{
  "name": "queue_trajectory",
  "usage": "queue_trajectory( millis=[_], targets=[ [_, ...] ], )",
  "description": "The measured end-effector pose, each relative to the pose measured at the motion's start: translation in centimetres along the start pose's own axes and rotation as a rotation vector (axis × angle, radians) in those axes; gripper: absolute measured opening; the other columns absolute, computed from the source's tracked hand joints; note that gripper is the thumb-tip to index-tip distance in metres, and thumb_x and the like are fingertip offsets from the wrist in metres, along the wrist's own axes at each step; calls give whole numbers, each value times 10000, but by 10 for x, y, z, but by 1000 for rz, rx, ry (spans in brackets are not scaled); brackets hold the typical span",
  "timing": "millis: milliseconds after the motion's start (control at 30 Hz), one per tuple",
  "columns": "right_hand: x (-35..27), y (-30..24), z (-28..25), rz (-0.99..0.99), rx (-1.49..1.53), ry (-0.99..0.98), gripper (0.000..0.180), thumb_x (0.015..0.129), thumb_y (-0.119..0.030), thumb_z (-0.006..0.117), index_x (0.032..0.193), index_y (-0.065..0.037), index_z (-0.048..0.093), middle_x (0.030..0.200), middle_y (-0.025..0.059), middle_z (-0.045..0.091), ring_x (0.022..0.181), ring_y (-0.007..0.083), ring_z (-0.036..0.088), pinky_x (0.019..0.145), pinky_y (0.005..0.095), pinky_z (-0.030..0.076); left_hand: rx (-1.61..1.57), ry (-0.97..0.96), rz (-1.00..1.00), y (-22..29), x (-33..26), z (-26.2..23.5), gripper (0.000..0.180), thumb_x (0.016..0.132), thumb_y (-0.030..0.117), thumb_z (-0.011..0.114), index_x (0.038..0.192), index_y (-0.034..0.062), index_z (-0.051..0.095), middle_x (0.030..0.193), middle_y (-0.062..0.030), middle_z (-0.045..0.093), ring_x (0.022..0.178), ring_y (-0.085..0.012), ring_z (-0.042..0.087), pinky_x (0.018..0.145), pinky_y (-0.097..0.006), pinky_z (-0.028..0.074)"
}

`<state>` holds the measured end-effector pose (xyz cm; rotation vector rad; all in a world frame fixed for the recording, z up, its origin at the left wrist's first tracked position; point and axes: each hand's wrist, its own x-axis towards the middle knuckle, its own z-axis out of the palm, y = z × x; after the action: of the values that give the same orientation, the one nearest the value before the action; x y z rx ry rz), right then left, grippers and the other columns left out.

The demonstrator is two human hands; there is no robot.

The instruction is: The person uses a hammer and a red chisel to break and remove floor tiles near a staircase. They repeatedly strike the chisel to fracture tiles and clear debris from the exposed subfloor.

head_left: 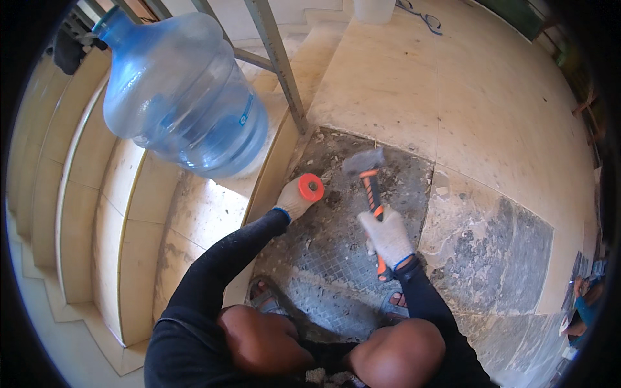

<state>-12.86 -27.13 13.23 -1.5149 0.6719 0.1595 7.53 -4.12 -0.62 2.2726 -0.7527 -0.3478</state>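
Note:
In a white work glove, my left hand (pixel 293 200) is wrapped round a chisel with a round red hand guard (pixel 311 187); its metal striking end shows in the middle of the guard, and its tip is hidden. My right hand (pixel 389 237), gloved too, grips a hammer (pixel 372 189) by its orange and black handle. The grey hammer head is slightly blurred and is raised to the right of the chisel, apart from it. Below both hands lies a patch of rough grey floor (pixel 349 226) with tile-glue ridges and loose bits of rubble.
Curved tiled steps (pixel 139 258) rise on the left, with a large clear blue water bottle (pixel 187 97) standing on them. Beside it is a metal railing post (pixel 278 64). Beige tiles (pixel 479 116) border the patch. My sandalled feet rest on its near part. Another person's arm (pixel 585 310) shows far right.

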Motion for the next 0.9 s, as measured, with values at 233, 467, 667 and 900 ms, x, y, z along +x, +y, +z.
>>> queue_trajectory(
  millis=[233, 467, 667, 900],
  targets=[
    [32, 36, 38, 13, -186, 38, 409, 996, -382, 754, 933, 17, 691, 687, 139, 690, 629, 288, 736, 589, 447, 563, -11, 8, -36, 5, 0, 0, 328, 998, 276, 759, 1219, 37, 718, 1159, -205, 769, 1140, -411, 728, 983, -473, 577],
    [22, 24, 4, 57, -202, -8, 334, 1008, -306, 771, 925, -13, 632, 648, 36, 593, 478, 164, 616, 451, 369, 502, 8, -70, 6, 5, 4, -7, 375, 1004, 315, 760, 1256, 41, 715, 1181, -192, 776, 1152, -408, 723, 997, -474, 572],
    [18, -15, 12, -203, 98, 186, 354, 1064, -317, 747, 863, -55, 619, 634, 24, 609, 477, 146, 616, 444, 341, 487, 73, -271, -46, -4, 16, -15, 413, 987, 343, 802, 1268, 52, 722, 1209, -191, 774, 1167, -386, 724, 1012, -463, 565],
    [41, 57, 37, -52, -570, 19, 465, 987, -412, 714, 987, 53, 724, 775, 208, 733, 697, 336, 771, 675, 468, 588, -22, -340, 38, -8, 28, -18, 442, 959, 388, 837, 1251, 69, 747, 1202, -178, 775, 1139, -356, 731, 1009, -473, 563]
  ],
)
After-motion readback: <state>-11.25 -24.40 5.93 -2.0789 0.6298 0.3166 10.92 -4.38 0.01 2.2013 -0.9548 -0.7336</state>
